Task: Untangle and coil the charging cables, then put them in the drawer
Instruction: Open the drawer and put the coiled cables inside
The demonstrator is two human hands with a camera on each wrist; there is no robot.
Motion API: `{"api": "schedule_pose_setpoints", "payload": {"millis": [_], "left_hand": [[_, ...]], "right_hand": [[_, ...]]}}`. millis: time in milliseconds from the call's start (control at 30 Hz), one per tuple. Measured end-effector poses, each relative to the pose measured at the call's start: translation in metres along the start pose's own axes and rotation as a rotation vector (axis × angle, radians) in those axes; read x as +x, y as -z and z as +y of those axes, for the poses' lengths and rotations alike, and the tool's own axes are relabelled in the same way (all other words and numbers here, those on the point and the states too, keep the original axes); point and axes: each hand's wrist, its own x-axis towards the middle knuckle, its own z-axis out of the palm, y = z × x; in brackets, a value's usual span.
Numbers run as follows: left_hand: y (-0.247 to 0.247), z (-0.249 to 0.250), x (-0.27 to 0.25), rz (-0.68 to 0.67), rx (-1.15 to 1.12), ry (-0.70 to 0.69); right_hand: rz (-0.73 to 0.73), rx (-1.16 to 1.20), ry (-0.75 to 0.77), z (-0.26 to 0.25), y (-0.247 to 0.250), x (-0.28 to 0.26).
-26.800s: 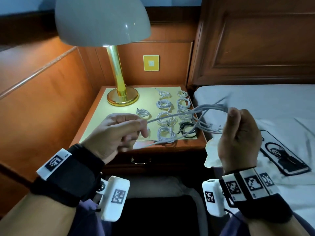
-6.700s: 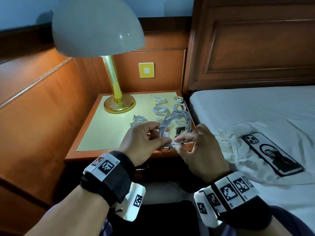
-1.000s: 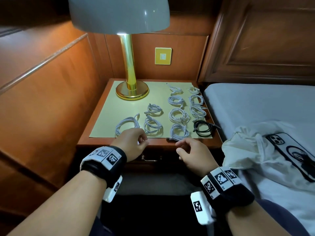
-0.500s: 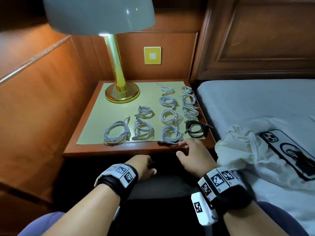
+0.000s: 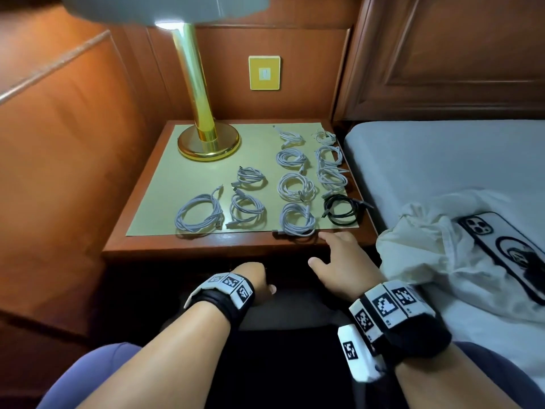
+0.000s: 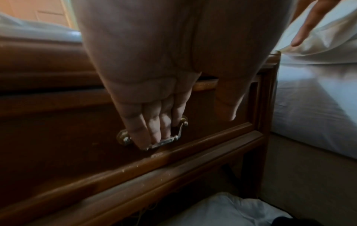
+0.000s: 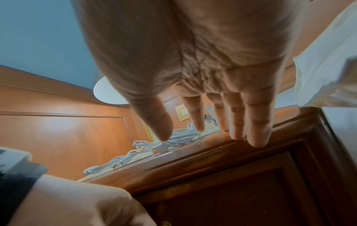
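Where head view hides it, left hand point(image 6: 154, 91) hooks drawer handle point(image 6: 166, 141).

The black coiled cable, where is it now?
In the head view, the black coiled cable lies at the front right corner of the wooden nightstand, right of a white coiled cable and beside the bed.

Brass-stemmed lamp point(image 5: 205, 113) on wooden tabletop point(image 5: 165, 242). Yellow wall switch plate point(image 5: 264, 72). On bed point(image 5: 442, 160): crumpled white cloth point(image 5: 418, 246), patterned-case phone point(image 5: 513, 252).
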Motion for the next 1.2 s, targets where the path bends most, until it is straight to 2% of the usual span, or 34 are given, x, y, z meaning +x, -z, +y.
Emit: {"api": "schedule_pose_setpoints", "payload": {"millis": [267, 433, 667, 900, 967, 1067, 1133, 1200], "left_hand": [[-0.004, -0.004, 0.002, -0.031, -0.052, 0.052], [-0.003, -0.005, -0.003, 0.003, -0.056, 0.073], [-0.022, 0.002, -0.021, -0.026, 0.100, 0.083], [-0.014, -0.001, -0.046, -0.035, 0.091, -0.039], [-0.005, -0.005, -0.049, 0.021, -0.006, -0.072], [0.011, -0.015, -0.055, 0.205, -0.119, -0.105], [0.018, -0.022, -0.057, 0.308, -0.111, -0.125], [0.021, -0.029, -0.057, 0.323, -0.057, -0.106]], "right_hand": [[-0.084, -0.108, 0.029, 0.001, -0.001, 0.004], [-0.107, -0.131, 0.042, -0.002, -0.003, 0.000], [-0.139, -0.138, 0.060, -0.010, -0.005, -0.010], [-0.150, -0.163, 0.030, -0.017, -0.010, -0.018], [-0.174, -0.175, 0.045, -0.018, -0.012, -0.020], [-0.200, -0.203, 0.057, -0.019, -0.016, -0.020], [-0.211, -0.209, 0.057, -0.020, -0.018, -0.018], [-0.222, -0.206, 0.056, -0.022, -0.020, -0.015]]}}
